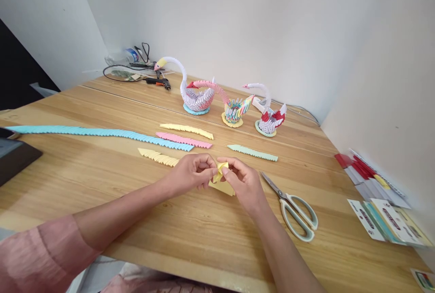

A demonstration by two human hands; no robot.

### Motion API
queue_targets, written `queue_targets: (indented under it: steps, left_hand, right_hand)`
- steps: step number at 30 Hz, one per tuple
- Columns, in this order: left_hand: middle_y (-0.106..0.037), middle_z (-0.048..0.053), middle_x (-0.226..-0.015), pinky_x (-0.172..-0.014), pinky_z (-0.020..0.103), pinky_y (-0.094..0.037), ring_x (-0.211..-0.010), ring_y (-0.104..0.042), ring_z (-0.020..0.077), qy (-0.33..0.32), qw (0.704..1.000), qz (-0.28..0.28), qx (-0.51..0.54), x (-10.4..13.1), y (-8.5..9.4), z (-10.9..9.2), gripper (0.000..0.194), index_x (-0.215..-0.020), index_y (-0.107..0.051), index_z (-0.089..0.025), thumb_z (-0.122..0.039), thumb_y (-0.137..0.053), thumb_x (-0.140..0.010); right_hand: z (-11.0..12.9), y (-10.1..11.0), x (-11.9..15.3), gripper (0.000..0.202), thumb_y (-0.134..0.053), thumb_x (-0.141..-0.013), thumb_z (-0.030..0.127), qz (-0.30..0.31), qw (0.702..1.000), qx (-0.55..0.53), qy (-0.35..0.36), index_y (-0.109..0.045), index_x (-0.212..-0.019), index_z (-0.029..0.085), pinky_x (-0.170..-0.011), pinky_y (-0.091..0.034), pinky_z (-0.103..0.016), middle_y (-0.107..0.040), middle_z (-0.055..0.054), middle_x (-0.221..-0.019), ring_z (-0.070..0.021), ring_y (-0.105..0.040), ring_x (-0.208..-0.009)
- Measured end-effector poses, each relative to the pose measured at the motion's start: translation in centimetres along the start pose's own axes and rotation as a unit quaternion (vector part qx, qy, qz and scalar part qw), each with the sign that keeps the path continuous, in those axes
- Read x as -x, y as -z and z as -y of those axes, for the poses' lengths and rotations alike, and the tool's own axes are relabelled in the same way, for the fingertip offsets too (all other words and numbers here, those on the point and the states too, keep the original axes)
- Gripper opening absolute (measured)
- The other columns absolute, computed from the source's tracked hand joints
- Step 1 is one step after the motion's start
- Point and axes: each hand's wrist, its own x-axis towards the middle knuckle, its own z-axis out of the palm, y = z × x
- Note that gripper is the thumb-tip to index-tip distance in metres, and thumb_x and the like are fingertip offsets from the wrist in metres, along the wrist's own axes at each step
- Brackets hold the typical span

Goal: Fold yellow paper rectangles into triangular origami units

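Near the middle of the wooden table, a small folded piece of yellow paper (pixel 220 171) is pinched between both my hands. My left hand (pixel 193 173) grips its left side with thumb and fingers, and my right hand (pixel 245 183) grips its right side. Flat yellow paper (pixel 222 187) lies on the table just below them. A strip of folded yellow pieces (pixel 158 157) ends beside my left hand, partly hidden by it. Scissors (pixel 288 207) with white and grey handles lie to the right of my right hand.
Blue (pixel 102 133), pink (pixel 183 140), yellow (pixel 186 129) and green (pixel 253 152) strips lie beyond my hands. Three paper swans (pixel 199 100) stand at the back. A glue gun (pixel 158 82) is back left; paper packs (pixel 390 220) lie right. A dark device (pixel 16 157) sits left.
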Motion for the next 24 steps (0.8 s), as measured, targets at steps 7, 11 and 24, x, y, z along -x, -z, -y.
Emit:
queue_targets:
  steps: [7, 11, 24]
  left_hand:
    - [-0.054, -0.003, -0.054, -0.045, 0.017, -0.042, -0.048, -0.052, 0.0080, -0.001, 1.000, -0.009, -0.014, -0.08, -0.07, -0.05, 0.015, -0.071, -0.053, -0.014, -0.027, -0.058, -0.077]
    - [-0.053, -0.003, -0.053, -0.045, 0.016, -0.042, -0.048, -0.052, 0.0077, -0.003, 1.000, -0.018, -0.022, -0.11, -0.12, 0.00, 0.016, -0.073, -0.054, -0.014, -0.028, -0.057, -0.077]
    - [-0.055, -0.004, -0.052, -0.046, 0.016, -0.042, -0.048, -0.053, 0.0079, 0.001, 1.000, -0.027, -0.001, -0.06, 0.08, 0.03, 0.007, -0.072, -0.054, -0.015, -0.020, -0.058, -0.073]
  right_hand:
    - [-0.31, -0.09, -0.05, 0.024, -0.057, -0.079, 0.030, -0.007, 1.000, 0.005, 0.009, -0.066, -0.098, 0.019, -0.066, -0.047, -0.027, -0.063, -0.001, -0.073, -0.0144, -0.058, -0.067]
    - [-0.33, -0.06, -0.14, 0.024, -0.056, -0.079, 0.031, -0.012, 1.000, 0.013, 0.003, -0.066, -0.097, 0.019, -0.063, -0.046, -0.026, -0.061, 0.000, -0.070, -0.0139, -0.058, -0.064]
    - [-0.28, -0.25, -0.13, 0.026, -0.059, -0.076, 0.030, -0.001, 1.000, -0.003, -0.008, -0.065, -0.099, 0.019, -0.062, -0.046, -0.027, -0.061, -0.001, -0.070, -0.0150, -0.059, -0.066]
